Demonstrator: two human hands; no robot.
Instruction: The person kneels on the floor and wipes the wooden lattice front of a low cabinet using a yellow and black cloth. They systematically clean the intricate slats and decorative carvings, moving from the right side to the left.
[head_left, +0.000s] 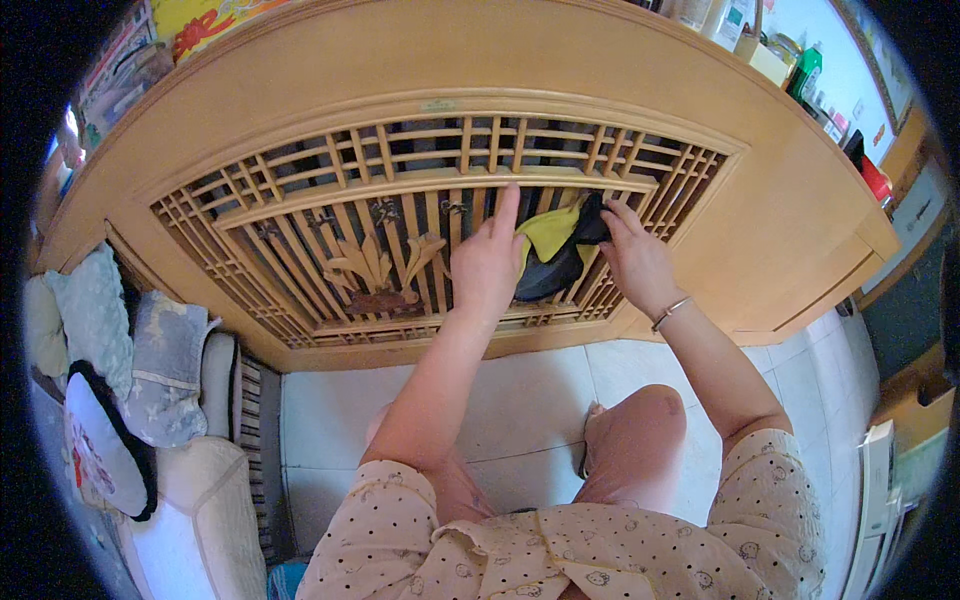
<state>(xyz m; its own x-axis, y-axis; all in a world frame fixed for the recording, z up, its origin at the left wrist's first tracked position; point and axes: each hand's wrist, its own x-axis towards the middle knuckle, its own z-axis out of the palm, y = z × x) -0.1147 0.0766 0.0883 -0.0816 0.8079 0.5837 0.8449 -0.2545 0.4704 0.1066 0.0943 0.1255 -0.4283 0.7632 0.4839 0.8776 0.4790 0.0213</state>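
A limp yellow-and-black cloth (551, 234) hangs between my hands in front of a wooden lattice panel (474, 174). My right hand (636, 251), with a bangle on the wrist, pinches the black upper right end of the cloth. At the cloth's left edge is my left hand (487, 264), its fingers curled against the yellow part. The left index finger points up at the lattice's inner rail (442, 182), and I cannot tell whether it touches. Left of that hand, carved wooden leaves (367, 262) decorate the slats. The cloth covers some slats on the right.
The lattice is set in a large wooden cabinet (697, 82). Bottles, one of them a green bottle (806, 71), stand on its top. Cushions (94, 322) and a padded seat (199, 480) are at left. White floor tiles (525, 405) lie below.
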